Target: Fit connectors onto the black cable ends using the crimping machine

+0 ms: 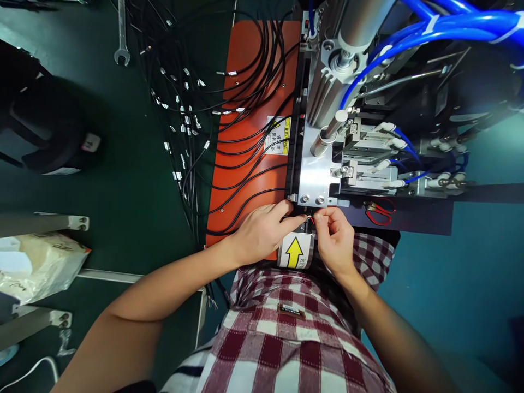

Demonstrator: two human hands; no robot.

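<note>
At the front end of the machine, both hands work close together. My left hand has its thumb and index finger bent toward a small gap below the metal plate; what they grip is hidden. Across from it, my right hand pinches with thumb and forefinger at a thin red wire. The wire's ends are too small to make out. Just below the fingertips is a white label with a yellow arrow. Black cables run over the orange plate to the machine's edge beside my left hand.
Many cables with silvery ends lie on the dark green table at left, near a wrench. Red-handled scissors lie right of my right hand. Blue air hoses and cylinders rise at upper right. A plastic-wrapped package sits far left.
</note>
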